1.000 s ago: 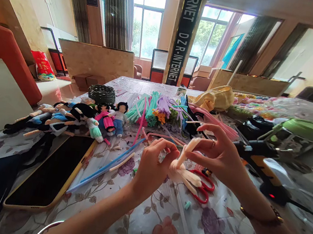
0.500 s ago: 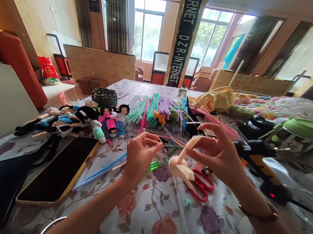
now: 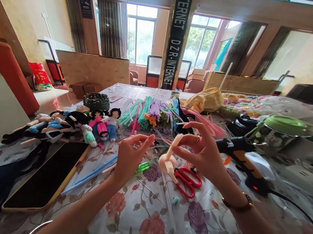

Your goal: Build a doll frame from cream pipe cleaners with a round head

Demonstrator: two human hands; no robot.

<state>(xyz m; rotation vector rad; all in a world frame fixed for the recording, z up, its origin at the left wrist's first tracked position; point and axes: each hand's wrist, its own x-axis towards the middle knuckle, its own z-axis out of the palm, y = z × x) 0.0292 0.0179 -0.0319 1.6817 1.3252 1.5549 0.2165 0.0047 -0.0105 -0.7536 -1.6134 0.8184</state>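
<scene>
My right hand [image 3: 203, 150] pinches the upright strip of a cream figure [image 3: 167, 163] that looks made of pipe cleaners. Its rounded, coiled part hangs below my fingertips, with short ends pointing down. A thin pale stick [image 3: 182, 123] shows by the right index finger. To the left, my left hand [image 3: 131, 154] is closed, thumb and fingers pressed together; what they hold, if anything, is hidden. Behind the figure, red-handled scissors [image 3: 187, 182] lie on the flowered table cover [image 3: 153, 227]. A green translucent object [image 3: 143, 167] lies beside my left hand.
Several small dolls [image 3: 102, 124] and a phone [image 3: 49, 175] lie on the left. Pipe-cleaner bundles [image 3: 148, 113] and a wire coil [image 3: 96, 101] sit farther back. On the right are a glue gun [image 3: 244, 162] with a lit red light and a green-lidded jar [image 3: 284, 127].
The view has shifted, so the table things appear farther left. The cream figure has turned slightly, its short ends now pointing more downward. Both hands keep nearly the same pose.
</scene>
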